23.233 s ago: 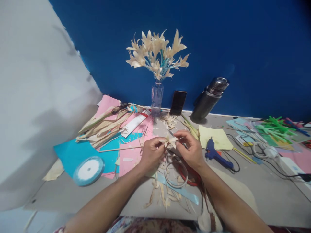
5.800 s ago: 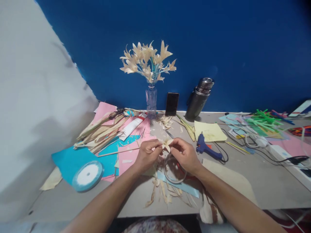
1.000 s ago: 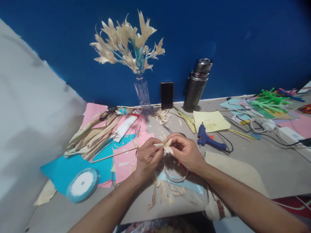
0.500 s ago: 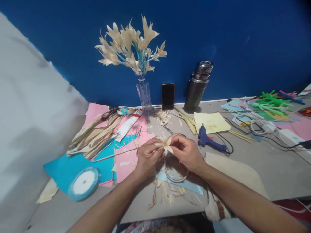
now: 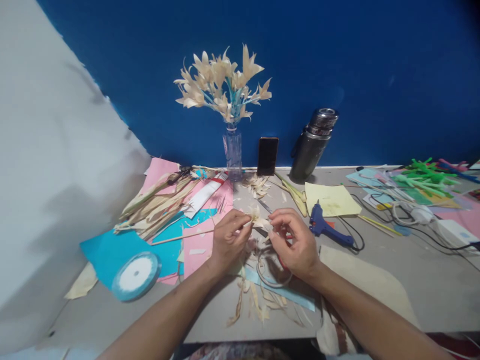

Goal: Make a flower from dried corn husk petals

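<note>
flower [image 5: 259,219] has turned, left hand [image 5: 229,239] pinching it

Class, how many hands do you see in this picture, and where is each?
2. The left hand holds a flower. The right hand is just right of that flower, between it and the glue gun; whether it touches is unclear. No other hand shows.

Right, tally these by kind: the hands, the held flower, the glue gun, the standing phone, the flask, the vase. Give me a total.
Hands: 2 (left hand, right hand)
Held flower: 1
Glue gun: 1
Phone: 1
Flask: 1
Vase: 1
Total: 7
</note>
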Tool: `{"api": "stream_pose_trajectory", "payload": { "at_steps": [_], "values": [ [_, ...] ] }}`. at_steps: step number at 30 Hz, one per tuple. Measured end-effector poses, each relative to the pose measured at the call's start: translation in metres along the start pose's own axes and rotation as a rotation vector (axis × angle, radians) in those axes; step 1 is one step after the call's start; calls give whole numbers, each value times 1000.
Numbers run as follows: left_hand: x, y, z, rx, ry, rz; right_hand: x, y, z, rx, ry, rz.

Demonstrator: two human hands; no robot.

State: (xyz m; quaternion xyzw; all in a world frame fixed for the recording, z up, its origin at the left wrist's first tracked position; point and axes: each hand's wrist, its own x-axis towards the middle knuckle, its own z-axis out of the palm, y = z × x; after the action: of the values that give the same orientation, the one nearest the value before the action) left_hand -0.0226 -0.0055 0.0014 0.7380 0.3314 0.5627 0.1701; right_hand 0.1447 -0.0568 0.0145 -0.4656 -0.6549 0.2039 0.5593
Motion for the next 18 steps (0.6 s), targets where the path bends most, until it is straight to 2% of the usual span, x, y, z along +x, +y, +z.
{"api": "stream_pose_trajectory", "payload": {
  "at_steps": [6,12,18],
  "values": [
    [-1,3,-1,-96,-53,-61,2,5,1,-1,-1,89],
    [1,1,-1,-187,-44,-128,3,6,2,-21,-28,97],
    [0,3,2,-329,-87,-345,4,4,2,-54,-57,54]
  ]
}}
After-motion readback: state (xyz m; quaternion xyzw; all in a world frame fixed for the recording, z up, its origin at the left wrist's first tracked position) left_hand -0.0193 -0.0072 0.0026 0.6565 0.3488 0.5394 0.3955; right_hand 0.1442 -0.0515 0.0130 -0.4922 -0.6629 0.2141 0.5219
